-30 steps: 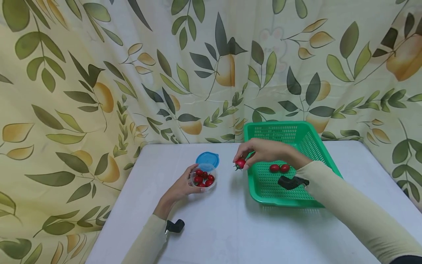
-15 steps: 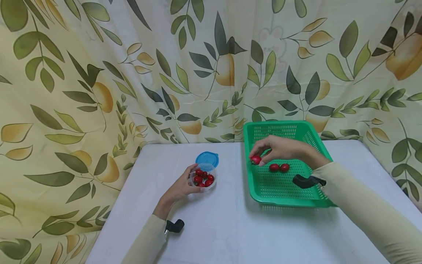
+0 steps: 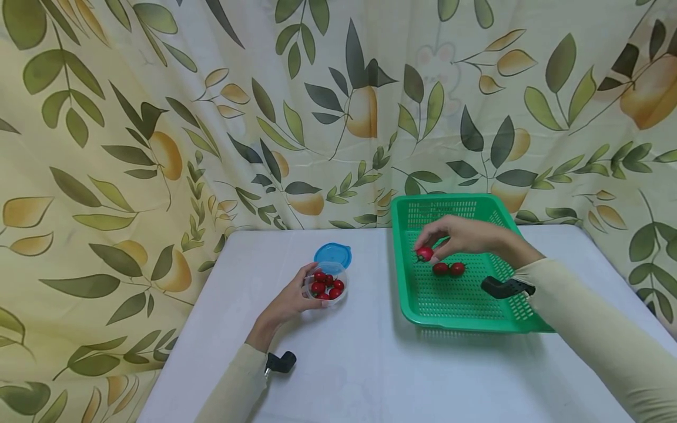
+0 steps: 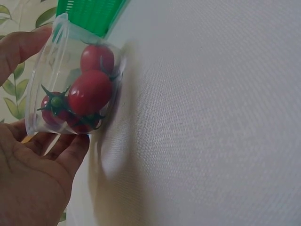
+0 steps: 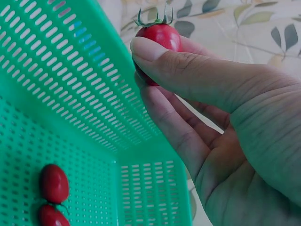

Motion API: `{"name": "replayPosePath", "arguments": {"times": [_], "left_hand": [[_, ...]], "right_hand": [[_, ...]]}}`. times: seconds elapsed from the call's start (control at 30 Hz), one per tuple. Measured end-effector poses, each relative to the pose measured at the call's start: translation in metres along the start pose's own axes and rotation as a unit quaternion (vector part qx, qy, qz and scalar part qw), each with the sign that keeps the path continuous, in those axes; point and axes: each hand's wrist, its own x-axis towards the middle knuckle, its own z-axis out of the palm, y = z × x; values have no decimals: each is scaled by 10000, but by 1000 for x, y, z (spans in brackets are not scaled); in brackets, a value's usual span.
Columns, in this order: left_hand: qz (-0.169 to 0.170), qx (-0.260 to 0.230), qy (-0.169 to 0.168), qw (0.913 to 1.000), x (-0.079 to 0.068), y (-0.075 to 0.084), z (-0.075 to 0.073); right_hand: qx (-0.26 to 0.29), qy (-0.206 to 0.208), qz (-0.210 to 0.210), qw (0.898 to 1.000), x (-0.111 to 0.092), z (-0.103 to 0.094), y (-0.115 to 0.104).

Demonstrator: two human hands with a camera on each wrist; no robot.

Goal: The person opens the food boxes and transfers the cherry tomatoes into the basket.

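Observation:
My left hand (image 3: 292,298) grips a clear plastic cup (image 4: 70,40) that stands on the white cloth, thumb on one side and fingers on the other. Several cherry tomatoes (image 4: 90,92) with green stems lie inside it. My right hand (image 3: 459,235) pinches one cherry tomato (image 5: 162,37) between thumb and fingertips, its green stem pointing up in the right wrist view. That hand is over the left part of a green plastic basket (image 3: 407,311). Two more cherry tomatoes (image 3: 448,269) lie on the basket floor, just below the held one.
A blue lid (image 3: 332,255) lies flat on the white tablecloth (image 3: 359,364) behind the cup. The slotted basket stands on the right side of the table, near a leaf-patterned curtain (image 3: 328,117) at the back.
My right hand has moved right with the tomato, from the gap beside the basket to over its inside. The left hand and cup have stayed in place.

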Motion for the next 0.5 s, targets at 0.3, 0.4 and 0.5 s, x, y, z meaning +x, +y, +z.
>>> {"name": "replayPosePath", "arguments": {"times": [0.3, 0.4, 0.5], "left_hand": [[13, 40, -25, 10000, 0, -1, 0], [37, 55, -42, 10000, 0, -1, 0], [30, 57, -51, 10000, 0, 0, 0]], "right_hand": [[116, 174, 232, 9995, -4, -6, 15], [237, 242, 368, 9987, -6, -9, 19], [243, 326, 482, 9980, -8, -12, 24]]}}
